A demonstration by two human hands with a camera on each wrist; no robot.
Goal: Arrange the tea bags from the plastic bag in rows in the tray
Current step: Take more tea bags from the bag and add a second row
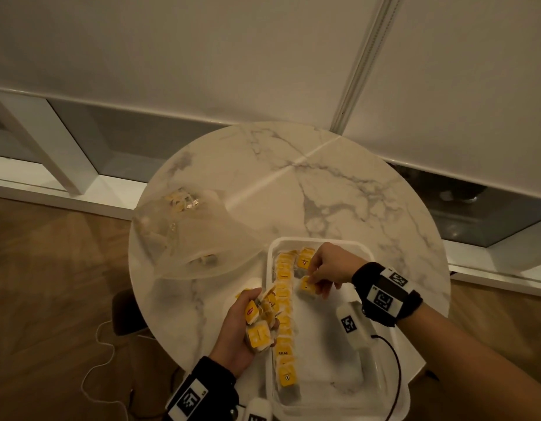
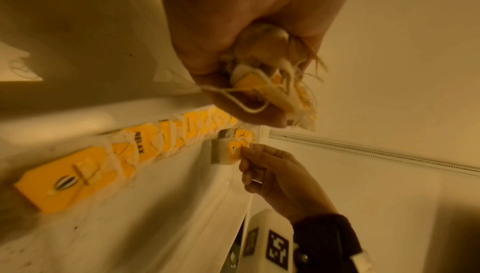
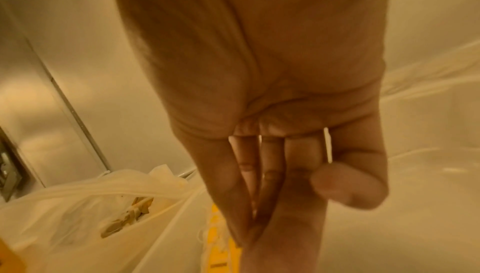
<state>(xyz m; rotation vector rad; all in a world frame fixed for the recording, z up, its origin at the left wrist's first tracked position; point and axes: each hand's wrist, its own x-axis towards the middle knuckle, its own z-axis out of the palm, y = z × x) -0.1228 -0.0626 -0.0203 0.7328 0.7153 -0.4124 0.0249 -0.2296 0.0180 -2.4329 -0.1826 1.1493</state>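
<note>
Nearest to me, the left hand [image 1: 248, 332] is curled round a bunch of tea bags [image 1: 260, 323], held just over the tray's left rim. I make out perhaps three or four yellow tags in that fist, the rest hidden; it seems to serve as a ready supply, so that the other hand need not go back to the bag each time.

The white tray [image 1: 339, 399] sits at the near edge of the round marble table [image 1: 339, 183]. Along its left side runs one finished row [image 1: 284, 317] of overlapping tea bags, near to far; they overlap too closely to count, roughly a dozen or more.

Further in, the right hand [image 1: 330, 268] pinches a single tea bag [image 1: 307, 285] between thumb and fingertips, low over the tray floor just right of that row. One more bag [image 1: 304, 260] lies beyond it, so a second row looks barely begun at the far end.

Farthest, on the table's left, the clear plastic bag [image 1: 184, 235] lies slumped, a few tea bags visible inside.
</note>
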